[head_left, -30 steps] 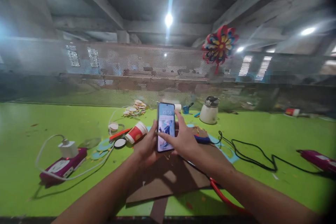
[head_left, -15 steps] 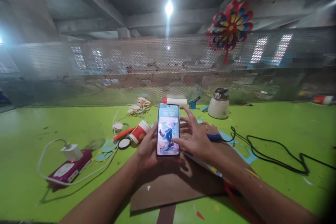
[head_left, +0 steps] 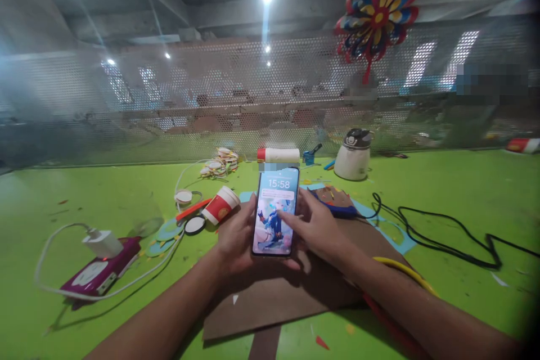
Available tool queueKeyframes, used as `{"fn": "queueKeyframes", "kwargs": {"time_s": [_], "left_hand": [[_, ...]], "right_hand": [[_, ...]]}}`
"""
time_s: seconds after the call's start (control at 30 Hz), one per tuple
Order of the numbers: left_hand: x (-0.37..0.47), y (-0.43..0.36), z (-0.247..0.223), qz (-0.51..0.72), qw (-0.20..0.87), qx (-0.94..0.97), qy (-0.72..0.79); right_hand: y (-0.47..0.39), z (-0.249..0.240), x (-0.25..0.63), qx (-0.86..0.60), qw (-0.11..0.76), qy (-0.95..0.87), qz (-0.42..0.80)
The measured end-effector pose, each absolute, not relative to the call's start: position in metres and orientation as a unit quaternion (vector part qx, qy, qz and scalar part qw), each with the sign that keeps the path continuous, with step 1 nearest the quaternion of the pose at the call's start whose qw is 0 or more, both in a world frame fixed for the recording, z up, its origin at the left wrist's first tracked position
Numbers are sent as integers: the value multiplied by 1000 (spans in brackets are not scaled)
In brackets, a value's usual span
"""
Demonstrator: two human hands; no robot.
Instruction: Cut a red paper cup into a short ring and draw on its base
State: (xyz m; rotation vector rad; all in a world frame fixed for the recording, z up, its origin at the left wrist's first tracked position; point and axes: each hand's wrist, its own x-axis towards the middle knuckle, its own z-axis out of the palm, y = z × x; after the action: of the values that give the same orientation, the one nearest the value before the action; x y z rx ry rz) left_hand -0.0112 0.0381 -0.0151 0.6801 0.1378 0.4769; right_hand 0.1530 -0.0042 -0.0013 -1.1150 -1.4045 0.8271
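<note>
- We hold a dark-edged, rectangular smartphone upright, its lit glass tilted toward us, above a flat sheet of brown cardboard on the bright green tabletop.
- Our bare left hand cradles it from the left and below: the thumb lies along the left edge, and fingertips show under the bottom edge, so the fingers are closed on the phone.
- Our bare right hand is at the right side, fingers apart. The thumb reaches over the middle of the screen, and the index finger is near the right edge. We cannot tell whether the thumb touches the glass.
- The screen shows 15:58, a pale message bar and a drawn figure in blue and white. We judge this to be the lock screen, with the right thumb placed for a touch or swipe.
- Any such touch calls for a steady left grip, a light thumb and the other fingertips clear of the glass.
- Left of our hands, a red-and-white paper cup lies on its side, beside a round white disc with a black rim. Farther left is a purple power strip with a white charger plug.
- Beyond our right hand is a blue-handled tool on a black cord.
</note>
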Motion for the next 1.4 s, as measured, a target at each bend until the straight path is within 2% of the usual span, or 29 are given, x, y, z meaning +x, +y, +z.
{"fn": "queueKeyframes", "kwargs": {"time_s": [0.13,0.6,0.73,0.9,1.2,1.4], "left_hand": [[-13,39,-17,208,920,324,68],[-6,31,-9,293,889,324,139],[2,24,-10,322,874,325,161],[8,18,-10,371,850,328,179],[-6,31,-7,326,879,313,153],[-8,39,-9,308,891,310,124]], "right_hand": [[-3,4,157,-457,582,-594,316],[-8,-9,143,-470,531,-593,381],[-6,-11,141,-538,530,-567,329],[-5,-12,141,-554,536,-561,301],[-8,-9,151,-468,498,-624,379],[-7,-10,160,-452,475,-654,377]]}}
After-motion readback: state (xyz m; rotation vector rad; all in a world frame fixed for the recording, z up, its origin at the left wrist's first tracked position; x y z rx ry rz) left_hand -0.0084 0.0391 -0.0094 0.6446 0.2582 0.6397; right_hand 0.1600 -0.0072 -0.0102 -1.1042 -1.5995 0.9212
